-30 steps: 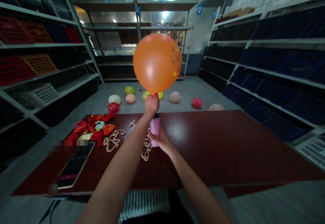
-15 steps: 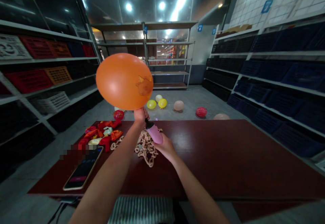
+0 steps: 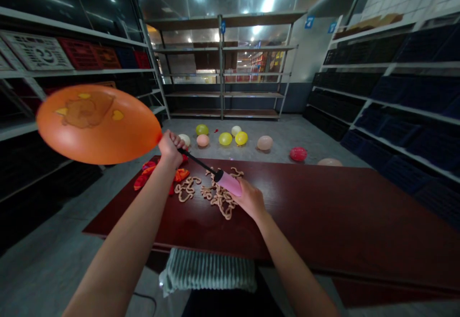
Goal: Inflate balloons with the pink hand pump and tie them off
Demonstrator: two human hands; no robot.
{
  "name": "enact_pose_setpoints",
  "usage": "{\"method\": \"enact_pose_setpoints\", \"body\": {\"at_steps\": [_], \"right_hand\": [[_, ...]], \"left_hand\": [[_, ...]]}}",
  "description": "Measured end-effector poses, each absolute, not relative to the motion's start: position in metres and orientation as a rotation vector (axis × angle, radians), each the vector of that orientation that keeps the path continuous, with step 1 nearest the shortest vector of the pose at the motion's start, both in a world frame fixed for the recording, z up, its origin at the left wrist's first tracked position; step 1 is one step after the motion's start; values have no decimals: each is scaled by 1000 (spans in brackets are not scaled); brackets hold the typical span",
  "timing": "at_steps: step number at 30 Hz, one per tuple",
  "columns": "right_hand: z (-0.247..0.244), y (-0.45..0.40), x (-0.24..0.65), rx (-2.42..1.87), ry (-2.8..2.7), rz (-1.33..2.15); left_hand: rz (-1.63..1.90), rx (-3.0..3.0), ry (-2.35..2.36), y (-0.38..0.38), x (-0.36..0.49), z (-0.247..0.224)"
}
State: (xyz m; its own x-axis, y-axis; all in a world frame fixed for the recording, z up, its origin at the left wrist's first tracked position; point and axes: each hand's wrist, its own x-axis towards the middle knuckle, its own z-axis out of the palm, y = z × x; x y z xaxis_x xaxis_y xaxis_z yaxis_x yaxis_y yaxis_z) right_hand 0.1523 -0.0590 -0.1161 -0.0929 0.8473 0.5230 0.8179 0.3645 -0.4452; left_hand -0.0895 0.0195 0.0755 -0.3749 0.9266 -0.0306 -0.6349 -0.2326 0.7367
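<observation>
My left hand (image 3: 170, 148) is closed around the neck of a large inflated orange balloon (image 3: 104, 132), which bears a printed cartoon figure. The same hand also grips the black end of a balloon pump. My right hand (image 3: 249, 197) wraps round the pump's pink barrel (image 3: 230, 183). Between the hands shows a long stretch of the pump's black rod (image 3: 199, 163). Under the pump, a tangled heap of tan twisted loops (image 3: 224, 206) lies on the dark red table (image 3: 323, 211). Uninflated red and orange balloons (image 3: 143, 178) are partly hidden behind my left forearm.
On the floor beyond the table lie several inflated balloons, among them a yellow balloon (image 3: 225, 138) and a red balloon (image 3: 298, 154). Shelves with crates (image 3: 39, 51) stand at left, dark crates (image 3: 406, 91) at right. A metal rack (image 3: 221, 67) is at the back.
My left hand has moved left and up with the orange balloon, which now points left. More of the pump's black rod shows between my hands. The view has shifted, and the phone is out of sight.
</observation>
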Motion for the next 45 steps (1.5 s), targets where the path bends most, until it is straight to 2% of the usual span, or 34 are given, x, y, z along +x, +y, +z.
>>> {"method": "enact_pose_setpoints", "body": {"at_steps": [6,15,20,29,34,38,45], "right_hand": [[-118,-64,156,-1471,-1885,69],[-116,-61,159,-1588,-1819,100],[-117,-59,161,-1610,-1811,88],[-111,-61,152,-1534,-1887,91],[-114,-61,150,-1531,-1942,-49],[-118,-60,150,-1498,-1979,-180],[-118,-60,147,-1391,-1984,-210]], "left_hand": [[1855,637,728,7,-68,74],[1761,608,786,6,17,14],[1740,573,795,7,27,0],[1763,481,816,-2,-4,4],[1799,425,787,-4,-28,12],[1830,396,790,-4,-57,27],[1868,477,787,-19,-99,72]]}}
